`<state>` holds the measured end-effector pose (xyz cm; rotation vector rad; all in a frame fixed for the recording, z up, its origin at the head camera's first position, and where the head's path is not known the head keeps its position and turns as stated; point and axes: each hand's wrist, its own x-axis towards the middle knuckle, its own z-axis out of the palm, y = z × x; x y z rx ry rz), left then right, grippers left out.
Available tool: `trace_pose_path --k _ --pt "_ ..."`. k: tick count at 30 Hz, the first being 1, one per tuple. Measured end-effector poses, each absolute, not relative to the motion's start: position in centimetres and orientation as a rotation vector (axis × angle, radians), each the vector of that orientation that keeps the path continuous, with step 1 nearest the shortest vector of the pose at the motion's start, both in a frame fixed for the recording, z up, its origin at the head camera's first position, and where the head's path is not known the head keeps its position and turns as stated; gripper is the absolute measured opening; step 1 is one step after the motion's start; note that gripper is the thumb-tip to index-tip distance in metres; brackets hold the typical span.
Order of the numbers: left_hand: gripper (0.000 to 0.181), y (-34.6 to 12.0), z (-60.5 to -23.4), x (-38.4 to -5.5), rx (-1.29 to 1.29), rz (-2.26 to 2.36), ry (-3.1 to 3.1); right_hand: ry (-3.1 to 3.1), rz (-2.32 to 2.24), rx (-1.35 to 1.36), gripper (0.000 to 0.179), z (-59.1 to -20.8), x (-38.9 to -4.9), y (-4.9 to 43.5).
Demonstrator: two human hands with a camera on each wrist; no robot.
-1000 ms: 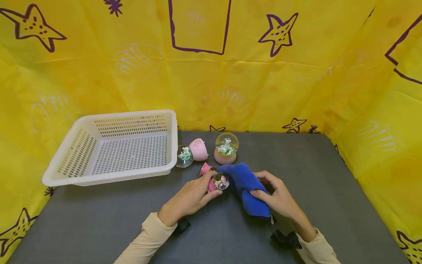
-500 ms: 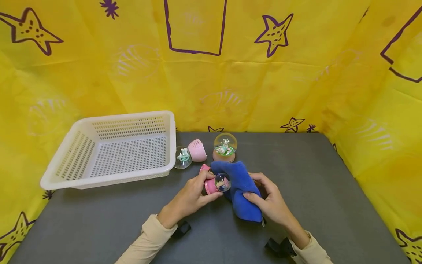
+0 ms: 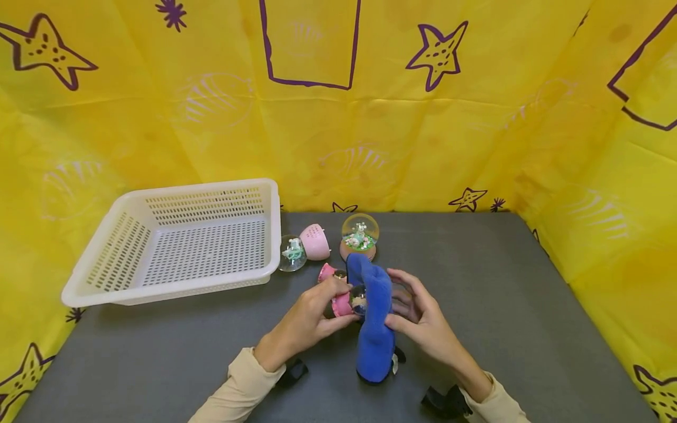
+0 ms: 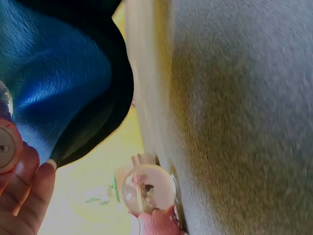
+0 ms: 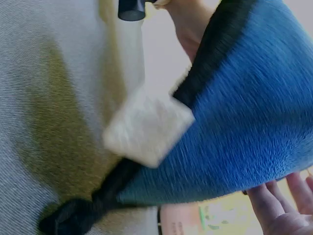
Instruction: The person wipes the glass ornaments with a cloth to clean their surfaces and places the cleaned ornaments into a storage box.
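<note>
In the head view my left hand (image 3: 307, 308) holds a small pink-based snow globe (image 3: 342, 304) between thumb and fingers. Its clear dome meets a blue plush cloth (image 3: 376, 329), which stands folded upright. The right hand (image 3: 428, 320) is on the cloth's other side, its thumb and fingertips touching it with a gap between them. Right wrist view: its fingers (image 5: 268, 203) reach the cloth's lower edge, near a blurred white tag (image 5: 149, 127). Another pink-based snow globe (image 3: 327, 272) is on the table just behind my left hand, partly hidden; its dome (image 4: 149, 188) shows in the left wrist view.
A white perforated plastic basket (image 3: 259, 275) stands at the left. Beside it a snow globe with a pink cup-shaped base (image 3: 315, 242) lies on its side. An upright snow globe (image 3: 358, 239) stands behind the cloth. Yellow printed fabric (image 3: 338, 129) surrounds the grey table (image 3: 502, 305).
The right hand has moved left, bringing the cloth against the held globe's dome. The cloth has turned from slanted to upright, and the right fingers have loosened from their grip.
</note>
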<state>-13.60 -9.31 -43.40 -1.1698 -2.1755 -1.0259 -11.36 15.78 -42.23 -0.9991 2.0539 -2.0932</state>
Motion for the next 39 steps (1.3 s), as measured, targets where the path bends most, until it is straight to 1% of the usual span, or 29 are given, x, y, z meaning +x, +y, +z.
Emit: trace_pose_path --k 1,3,8,15,20,29,31,37,39 --pt "0.05 -9.25 -43.34 -13.58 -1.188 -1.012 -2.155 2.041 -2.09 -0.983 0.06 -42.26 -11.37 15.66" --pt "0.051 -9.16 -43.25 -13.54 -1.217 -0.989 -2.121 2.049 -2.067 -0.961 0.065 -42.33 -11.38 15.52" --pt "0.052 -9.0 -42.99 -13.46 -1.227 -0.995 -2.116 2.073 -2.014 -0.939 0.064 -42.33 -11.31 15.42" --pt "0.052 -8.92 -42.76 -13.26 -1.147 -1.039 -2.217 2.141 -2.012 -0.89 0.065 -42.04 -11.09 15.39" --pt "0.053 -9.08 -42.7 -13.26 -1.128 -1.069 -2.251 2.166 -2.034 -0.922 0.06 -42.22 -11.29 15.6" --pt "0.053 -9.55 -42.62 -13.54 -1.082 -1.056 -2.211 2.352 -2.11 -1.001 0.041 -42.49 -11.49 15.68" --pt "0.052 -9.57 -42.57 -13.55 -1.079 -1.053 -2.212 2.378 -2.088 -0.981 0.043 -42.38 -11.46 15.64" --pt "0.05 -9.3 -42.58 -13.35 -1.106 -1.006 -2.218 2.382 -1.907 -0.846 0.064 -42.22 -11.1 15.24" --pt "0.051 -9.13 -42.66 -13.27 -1.119 -0.964 -2.198 2.383 -1.873 -0.823 0.067 -42.32 -10.99 15.07"
